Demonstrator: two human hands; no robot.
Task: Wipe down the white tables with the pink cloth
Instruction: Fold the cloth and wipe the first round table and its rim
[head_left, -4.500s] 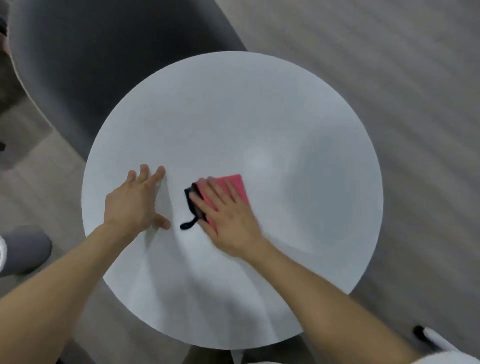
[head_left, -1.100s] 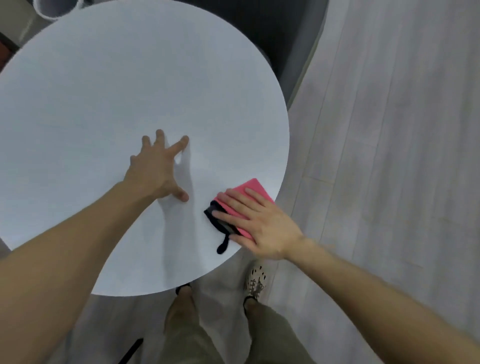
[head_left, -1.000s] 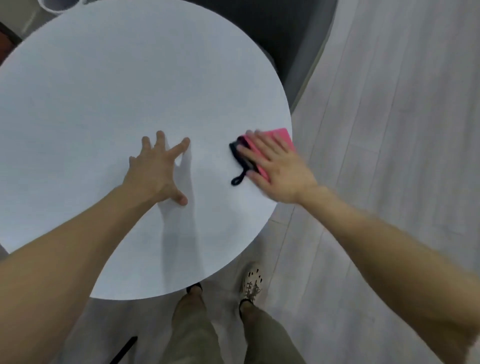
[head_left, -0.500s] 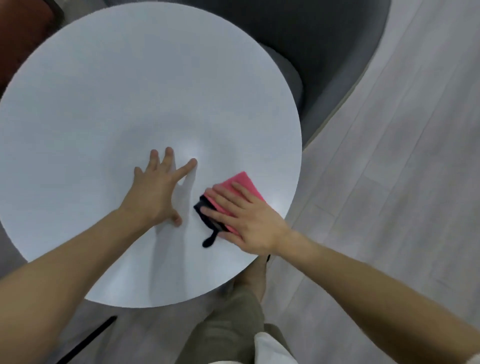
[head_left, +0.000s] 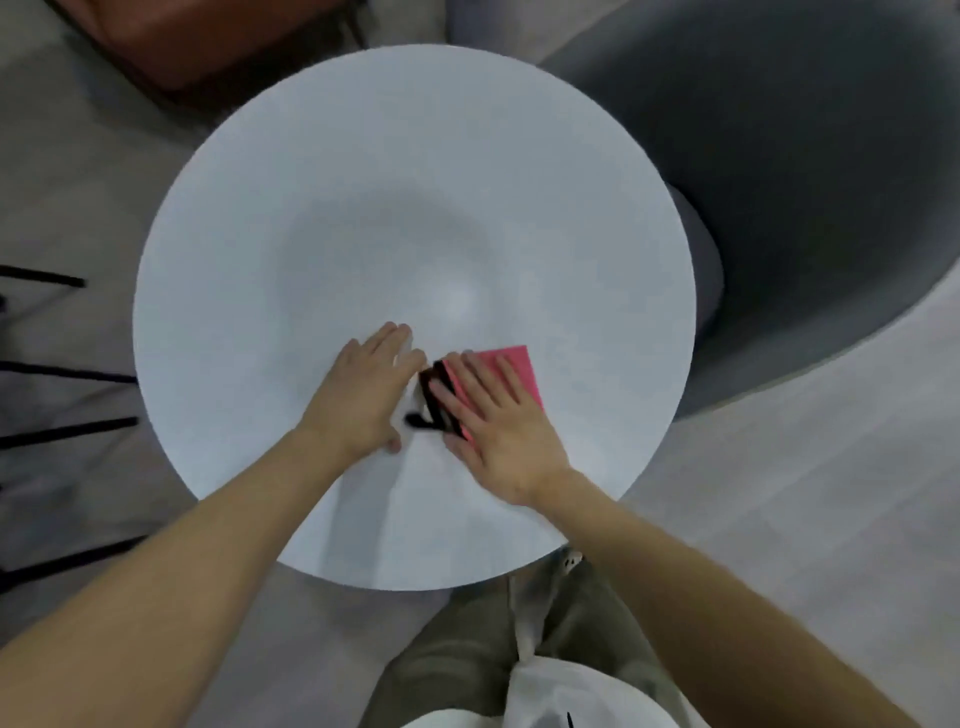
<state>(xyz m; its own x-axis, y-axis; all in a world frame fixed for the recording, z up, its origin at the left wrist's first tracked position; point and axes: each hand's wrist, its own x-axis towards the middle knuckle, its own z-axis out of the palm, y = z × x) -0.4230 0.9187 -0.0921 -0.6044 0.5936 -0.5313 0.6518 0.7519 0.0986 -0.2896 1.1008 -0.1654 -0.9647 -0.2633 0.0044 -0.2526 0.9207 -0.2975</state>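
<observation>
Near the middle of a round white table (head_left: 389, 156), a person's right hand (head_left: 498, 421) lies flat with fingers straight, pressing a folded pink cloth (head_left: 511, 366) to the surface rather than gripping it. The cloth's black trim (head_left: 431, 400) pokes out from under the fingertips toward the left hand (head_left: 363, 395), which rests open and palm down on the tabletop just beside it, as if bracing. Around the table stand a grey chair (head_left: 805, 182) on the right, a brown seat (head_left: 208, 41) at the top and thin black legs (head_left: 67, 371) on the left. Olive trousers (head_left: 467, 649) show below the near rim.

Wiping appears to be mid-stroke, with the cloth working the patch nearest the person. The far half of the top probably comes next. That calls for a long outward sweep with the palm kept flat so the fold does not bunch, and the bracing hand will have to clear the path.

Half a second ago the left fingers were splayed and a clear gap lay between the hands. That gap has nearly closed. A second ago the cloth sat at the table's right rim, so it has since swept inward toward the centre.
</observation>
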